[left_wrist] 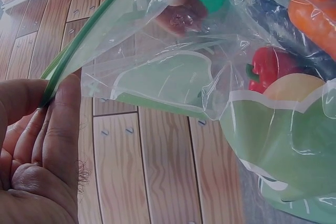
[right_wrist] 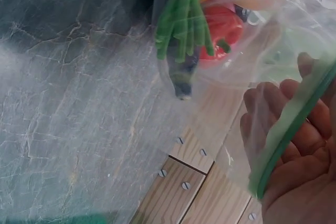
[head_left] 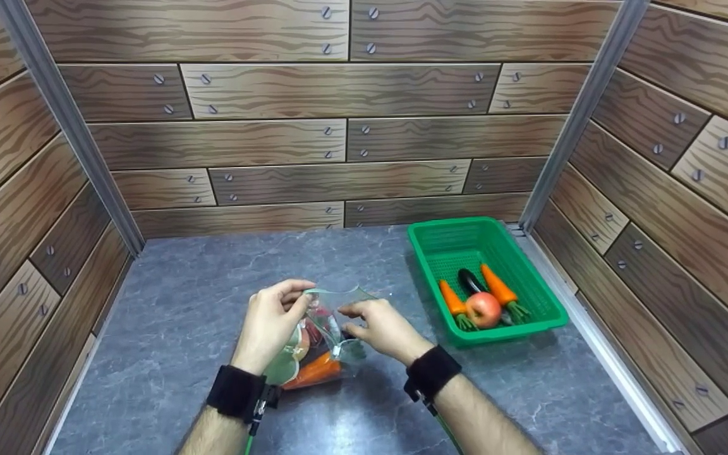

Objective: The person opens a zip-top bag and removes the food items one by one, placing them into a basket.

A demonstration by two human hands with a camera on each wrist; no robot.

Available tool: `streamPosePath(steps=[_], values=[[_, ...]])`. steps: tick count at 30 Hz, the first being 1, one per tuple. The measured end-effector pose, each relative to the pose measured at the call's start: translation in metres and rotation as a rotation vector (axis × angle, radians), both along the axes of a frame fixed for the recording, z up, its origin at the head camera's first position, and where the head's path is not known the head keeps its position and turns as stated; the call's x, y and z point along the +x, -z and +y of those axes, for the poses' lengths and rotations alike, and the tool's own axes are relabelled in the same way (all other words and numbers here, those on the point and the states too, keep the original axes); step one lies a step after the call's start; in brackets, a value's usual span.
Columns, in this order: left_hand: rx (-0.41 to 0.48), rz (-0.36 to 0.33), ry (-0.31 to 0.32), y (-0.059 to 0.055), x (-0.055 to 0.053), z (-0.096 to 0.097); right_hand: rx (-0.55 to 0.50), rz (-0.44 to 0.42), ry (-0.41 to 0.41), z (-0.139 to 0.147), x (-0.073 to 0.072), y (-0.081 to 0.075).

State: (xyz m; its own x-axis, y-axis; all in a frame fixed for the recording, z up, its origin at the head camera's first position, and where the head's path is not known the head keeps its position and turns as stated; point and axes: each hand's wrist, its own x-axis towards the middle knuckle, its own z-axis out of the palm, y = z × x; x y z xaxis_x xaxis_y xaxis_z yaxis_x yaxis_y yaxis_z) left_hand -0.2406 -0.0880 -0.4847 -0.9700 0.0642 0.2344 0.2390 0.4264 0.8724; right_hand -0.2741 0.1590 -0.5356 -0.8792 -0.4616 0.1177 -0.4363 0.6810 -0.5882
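Note:
A clear zip bag (head_left: 285,370) with green printed patches stands in front of me. Inside it are a carrot (head_left: 316,371), a red pepper (left_wrist: 270,66), a dark eggplant (left_wrist: 270,22) and a pale round item (left_wrist: 294,86), partly covered by the print. My left hand (head_left: 272,325) pinches the green zip edge (left_wrist: 86,32) between thumb and fingers. At the other side of the bag's mouth is my right hand (head_left: 386,325), its fingers loosely bent, thumb apart from them. In the right wrist view, the zip strip crosses its palm, and the fingers show through the plastic.
To the right stands a green basket (head_left: 430,278) holding two carrots (head_left: 497,284), an eggplant (head_left: 469,281) and a red apple (head_left: 483,309). Wood-patterned walls (head_left: 275,142) enclose the grey marbled tabletop (head_left: 168,328) at the back and both sides.

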Motion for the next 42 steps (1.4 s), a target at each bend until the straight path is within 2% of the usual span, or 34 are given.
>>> streamPosePath(steps=[6,15,22,29,33,38,42], values=[[-0.006,0.009,-0.003,0.005,0.001,-0.001,0.087,-0.002,-0.023,-0.002,-0.002,0.01],[-0.006,0.002,0.007,0.013,0.002,-0.003,0.141,0.023,-0.059,-0.002,0.001,0.019],[0.029,-0.041,0.024,0.025,0.0,-0.003,0.134,-0.001,-0.059,-0.002,0.003,0.03],[0.08,-0.082,0.062,0.036,-0.001,-0.004,0.159,0.048,-0.067,0.001,0.002,0.045],[0.076,-0.081,0.087,0.042,-0.002,-0.003,0.194,0.077,-0.054,0.004,0.001,0.054],[0.053,-0.084,0.107,0.047,-0.001,-0.001,0.207,0.043,-0.032,0.007,0.002,0.063],[0.047,-0.085,0.108,0.05,-0.001,0.0,0.198,0.057,-0.047,0.008,0.001,0.068]])
